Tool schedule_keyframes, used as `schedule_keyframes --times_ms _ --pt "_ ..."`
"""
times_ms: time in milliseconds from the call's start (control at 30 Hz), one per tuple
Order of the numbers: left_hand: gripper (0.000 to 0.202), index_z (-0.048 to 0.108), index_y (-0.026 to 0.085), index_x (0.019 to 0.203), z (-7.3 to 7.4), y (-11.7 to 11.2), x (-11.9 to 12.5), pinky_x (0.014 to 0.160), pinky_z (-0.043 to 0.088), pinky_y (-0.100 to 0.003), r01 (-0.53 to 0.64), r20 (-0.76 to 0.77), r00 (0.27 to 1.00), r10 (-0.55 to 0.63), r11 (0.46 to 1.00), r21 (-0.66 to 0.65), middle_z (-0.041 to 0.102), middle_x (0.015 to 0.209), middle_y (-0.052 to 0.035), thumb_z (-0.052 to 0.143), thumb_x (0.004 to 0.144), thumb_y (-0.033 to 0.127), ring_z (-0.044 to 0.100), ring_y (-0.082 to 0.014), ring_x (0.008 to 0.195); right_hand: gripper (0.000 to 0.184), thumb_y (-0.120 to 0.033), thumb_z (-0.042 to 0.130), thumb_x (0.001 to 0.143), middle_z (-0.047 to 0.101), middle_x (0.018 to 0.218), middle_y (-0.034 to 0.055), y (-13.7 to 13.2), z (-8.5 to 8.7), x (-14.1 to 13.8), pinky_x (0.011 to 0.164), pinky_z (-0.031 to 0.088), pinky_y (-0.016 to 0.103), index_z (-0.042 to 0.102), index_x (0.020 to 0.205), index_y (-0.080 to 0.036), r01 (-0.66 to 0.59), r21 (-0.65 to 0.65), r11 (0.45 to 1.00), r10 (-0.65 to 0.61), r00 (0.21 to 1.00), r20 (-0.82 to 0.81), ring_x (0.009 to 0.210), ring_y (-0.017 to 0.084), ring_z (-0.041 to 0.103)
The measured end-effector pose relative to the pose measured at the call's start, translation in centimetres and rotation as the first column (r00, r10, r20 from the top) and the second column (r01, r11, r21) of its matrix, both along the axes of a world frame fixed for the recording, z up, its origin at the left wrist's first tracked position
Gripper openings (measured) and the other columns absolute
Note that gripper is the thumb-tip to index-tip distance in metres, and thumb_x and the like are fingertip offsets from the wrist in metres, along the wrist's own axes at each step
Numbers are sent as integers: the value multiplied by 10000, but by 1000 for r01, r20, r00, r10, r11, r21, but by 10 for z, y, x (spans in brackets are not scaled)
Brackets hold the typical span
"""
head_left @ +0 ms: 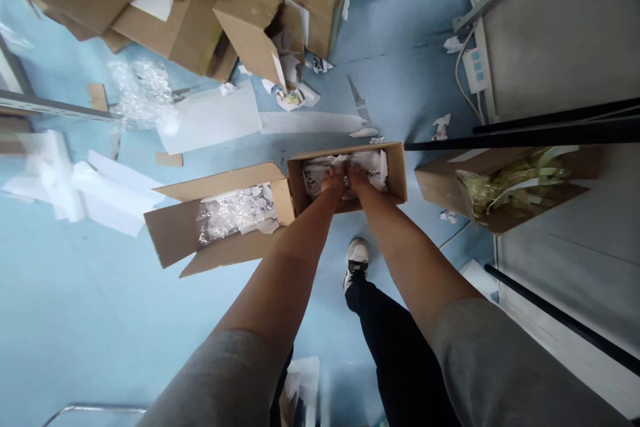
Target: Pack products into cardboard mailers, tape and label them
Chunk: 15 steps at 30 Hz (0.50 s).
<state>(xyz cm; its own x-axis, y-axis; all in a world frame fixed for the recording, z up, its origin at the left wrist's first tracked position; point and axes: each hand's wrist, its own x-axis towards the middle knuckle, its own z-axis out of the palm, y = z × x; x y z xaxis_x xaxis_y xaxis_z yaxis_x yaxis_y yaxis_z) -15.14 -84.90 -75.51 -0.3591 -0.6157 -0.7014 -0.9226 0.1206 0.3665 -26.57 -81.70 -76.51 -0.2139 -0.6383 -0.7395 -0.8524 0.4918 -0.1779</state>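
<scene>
Both my arms reach down into a small open cardboard box [395, 173] on the blue floor. The box holds crumpled white paper [373, 165]. My left hand [333, 181] and my right hand [357, 179] sit side by side in the middle of the box, fingers curled down into the paper. What the fingers grip beneath is hidden. My foot in a white shoe [357, 259] stands just in front of the box.
A longer open box [175, 230] with clear plastic wrap lies to the left, touching the small box. Another box [445, 190] with yellowish packing sits right, under a black bar [520, 137]. Piled cartons [190, 20], white sheets and bubble wrap [143, 90] litter the floor behind.
</scene>
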Motion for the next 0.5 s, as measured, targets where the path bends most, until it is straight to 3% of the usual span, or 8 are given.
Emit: schedule_keyframes --times_ms 133,233,367,500 --pt "705 365 241 1682 -13 -2 -10 1111 526 -548 -18 38 999 17 999 48 324 1723 -216 534 998 265 527 -398 1444 455 -321 485 1100 647 1428 194 -2 -5 -5 986 480 332 582 1514 -162 31 -1 1000 -31 999 12 1179 265 663" --pt "685 425 238 1652 -10 -5 -9 1143 481 -570 -2 48 999 2 1000 9 359 1700 -217 569 982 239 470 -417 1483 391 -225 420 1098 724 1331 165 -10 -3 -10 990 476 333 691 1371 -155 37 -22 999 -36 999 36 1161 268 681" --pt "744 452 254 1633 14 -6 -1 1222 377 -583 101 24 995 -99 992 -81 401 1671 -209 668 921 230 390 -418 1538 407 -150 444 1055 745 1310 137 -13 22 -13 1003 468 324 690 1378 -163 16 -99 995 -14 1000 24 1199 267 669" --pt "1054 304 183 1691 49 -4 5 1330 170 -548 168 -60 982 -182 969 -182 241 1758 -200 840 796 333 165 -398 1645 435 -204 570 1011 715 1361 112 -3 61 -11 1031 474 347 650 1439 -223 -7 -169 986 0 999 -41 1242 288 640"
